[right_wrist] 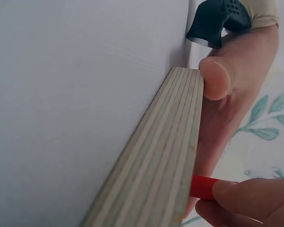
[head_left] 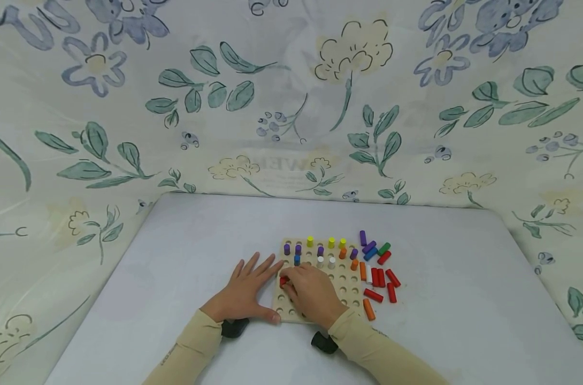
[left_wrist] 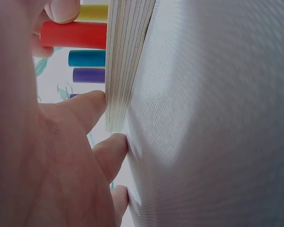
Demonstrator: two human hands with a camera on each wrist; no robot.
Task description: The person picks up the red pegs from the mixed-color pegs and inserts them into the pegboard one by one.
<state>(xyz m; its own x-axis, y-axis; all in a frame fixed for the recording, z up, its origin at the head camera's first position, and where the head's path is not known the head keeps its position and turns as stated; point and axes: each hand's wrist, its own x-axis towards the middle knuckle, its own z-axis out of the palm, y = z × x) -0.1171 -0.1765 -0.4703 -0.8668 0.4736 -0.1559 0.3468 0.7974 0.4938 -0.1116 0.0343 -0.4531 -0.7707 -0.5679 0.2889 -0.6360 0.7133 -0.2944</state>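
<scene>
A wooden pegboard (head_left: 348, 284) with rows of round holes lies on the white table. My right hand (head_left: 315, 294) reaches over its left part and pinches a red peg (left_wrist: 73, 35), which stands upright with its lower end at the board's top face. At the board's left edge, my left hand (head_left: 243, 291) is spread with fingers extended; its thumb lies by the near left corner and its index fingertip touches the board's edge. Yellow pegs (head_left: 331, 243), purple pegs (head_left: 287, 249), a blue peg (head_left: 297, 260), white pegs (head_left: 332, 262) and orange pegs (head_left: 343, 253) stand in the far rows.
Loose pegs lie right of the board: several red pegs (head_left: 374, 295), orange pegs (head_left: 369, 309), a white peg (head_left: 369, 275), a green peg (head_left: 384, 248), a blue peg (head_left: 370, 253) and purple pegs (head_left: 363, 238). A flower-patterned cloth (head_left: 291, 144) rises behind the table (head_left: 214, 219).
</scene>
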